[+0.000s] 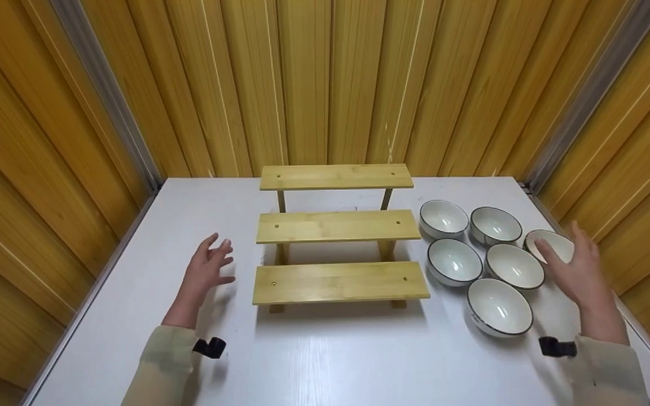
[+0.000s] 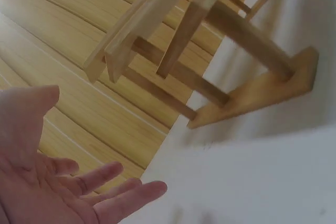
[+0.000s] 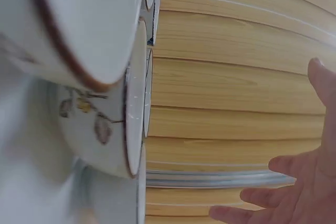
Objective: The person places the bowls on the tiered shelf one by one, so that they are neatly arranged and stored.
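Note:
A three-tier wooden shelf stand (image 1: 341, 282) stands mid-table. To its right sit several white bowls with dark rims, among them a front bowl (image 1: 500, 307), a middle bowl (image 1: 514, 266) and a far-right bowl (image 1: 550, 246) partly covered by a hand. My right hand (image 1: 576, 270) hovers by the far-right bowl, thumb spread from the fingers, holding nothing. In the right wrist view a bowl (image 3: 100, 124) shows a leaf pattern on its side. My left hand (image 1: 206, 268) hangs left of the stand, fingers spread and loosely bent, with nothing in it; the left wrist view shows its palm (image 2: 31, 192).
The white table (image 1: 325, 361) is bounded by wood-look panels at the back (image 1: 325, 84), left (image 1: 20, 169) and right (image 1: 641, 186). Metal posts (image 1: 113, 84) stand in the corners. A small black device (image 1: 210, 347) is strapped to each wrist.

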`<state>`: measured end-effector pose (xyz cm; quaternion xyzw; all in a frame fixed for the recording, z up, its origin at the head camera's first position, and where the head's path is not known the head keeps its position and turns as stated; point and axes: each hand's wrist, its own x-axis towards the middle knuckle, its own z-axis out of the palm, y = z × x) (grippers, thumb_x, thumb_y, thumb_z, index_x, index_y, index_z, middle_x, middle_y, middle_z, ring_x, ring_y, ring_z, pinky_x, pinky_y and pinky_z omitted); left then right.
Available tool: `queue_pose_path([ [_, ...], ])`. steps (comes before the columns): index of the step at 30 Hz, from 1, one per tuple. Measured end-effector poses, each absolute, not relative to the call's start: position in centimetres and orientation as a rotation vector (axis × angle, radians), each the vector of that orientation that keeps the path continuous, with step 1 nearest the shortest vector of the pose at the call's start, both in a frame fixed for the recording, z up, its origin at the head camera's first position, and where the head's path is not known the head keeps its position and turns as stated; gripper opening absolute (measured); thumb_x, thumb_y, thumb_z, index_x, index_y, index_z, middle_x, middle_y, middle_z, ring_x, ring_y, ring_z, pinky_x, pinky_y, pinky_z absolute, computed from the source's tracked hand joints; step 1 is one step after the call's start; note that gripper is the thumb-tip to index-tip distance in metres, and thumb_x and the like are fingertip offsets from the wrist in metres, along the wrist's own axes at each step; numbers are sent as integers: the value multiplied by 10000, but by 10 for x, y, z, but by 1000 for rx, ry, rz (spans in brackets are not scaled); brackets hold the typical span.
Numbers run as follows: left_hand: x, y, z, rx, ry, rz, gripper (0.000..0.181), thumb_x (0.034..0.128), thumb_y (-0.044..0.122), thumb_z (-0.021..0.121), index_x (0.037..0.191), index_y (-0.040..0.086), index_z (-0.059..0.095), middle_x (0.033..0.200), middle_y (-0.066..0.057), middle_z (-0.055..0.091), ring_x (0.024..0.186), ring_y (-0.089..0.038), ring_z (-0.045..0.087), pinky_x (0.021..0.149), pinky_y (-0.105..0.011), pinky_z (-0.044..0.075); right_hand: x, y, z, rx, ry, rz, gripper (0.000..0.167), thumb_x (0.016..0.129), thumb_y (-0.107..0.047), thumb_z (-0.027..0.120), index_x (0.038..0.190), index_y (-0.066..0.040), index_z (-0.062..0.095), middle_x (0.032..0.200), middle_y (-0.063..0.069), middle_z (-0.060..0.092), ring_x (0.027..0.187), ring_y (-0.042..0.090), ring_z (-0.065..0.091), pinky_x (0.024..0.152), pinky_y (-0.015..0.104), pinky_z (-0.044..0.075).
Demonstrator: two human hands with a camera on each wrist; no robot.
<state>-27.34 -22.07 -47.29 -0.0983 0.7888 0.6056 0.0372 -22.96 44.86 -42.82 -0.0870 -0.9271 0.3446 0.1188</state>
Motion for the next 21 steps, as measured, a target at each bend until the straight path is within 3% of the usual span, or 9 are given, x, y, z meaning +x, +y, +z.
queue_pose_path([
  [1,-271,-218,-476,-315,2371,1922,845,1028,591,482,1654,130,152,1562,-238,439,1434,-422,480,943,-458,606,-225,448,-432,-274,-2677,1040,911,1040,-505,469,1635,8,8,1636,414,34,1435,675,198,1106,801,232],
  [3,-267,-212,-482,-326,2290,2005,775,1043,548,493,1628,111,232,1532,-231,483,1393,-411,534,887,-418,628,-215,445,-440,-339,-2626,1082,852,1045,-481,468,1630,19,102,1625,401,159,1387,632,342,1054,631,417],
  [6,-263,-206,-491,-348,2179,2087,680,1052,501,518,1571,100,336,1493,-224,529,1312,-379,617,846,-404,637,-201,442,-449,-463,-2584,1176,800,1047,-487,460,1609,19,201,1596,363,288,1134,231,661,837,309,535],
  [8,-259,-203,-496,-357,2130,2107,640,1051,479,536,1540,98,377,1478,-221,546,1248,-347,665,842,-407,638,-194,440,-455,-527,-2579,1264,798,1050,-504,444,1591,36,216,1574,363,321,896,-55,612,687,164,498],
  [10,-256,-200,-500,-367,2088,2126,619,1043,466,559,1519,99,408,1466,-221,561,1181,-302,701,835,-409,639,-189,439,-458,-576,-2593,1381,835,1053,-532,414,1589,61,171,1571,386,288,786,-210,472,652,161,558],
  [15,-250,-198,-508,-358,2031,2148,573,1042,414,583,1502,91,470,1429,-207,599,1061,-199,727,793,-348,640,-183,443,-466,-583,-2767,1573,897,1068,-567,313,1573,125,46,1554,443,238,803,-19,685,740,240,607],
  [18,-249,-196,-511,-343,1987,2174,530,1047,354,592,1497,90,498,1383,-175,628,1014,-168,730,771,-317,631,-183,447,-473,-532,-2849,1638,862,1080,-549,322,1550,133,85,1442,384,461,857,56,723,776,258,598],
  [21,-246,-194,-515,-301,1923,2231,502,1044,275,609,1495,80,509,1351,-151,643,1000,-174,734,781,-322,629,-184,449,-481,-507,-2854,1715,806,1083,-520,381,1528,113,153,1225,141,670,863,52,719,789,273,598],
])
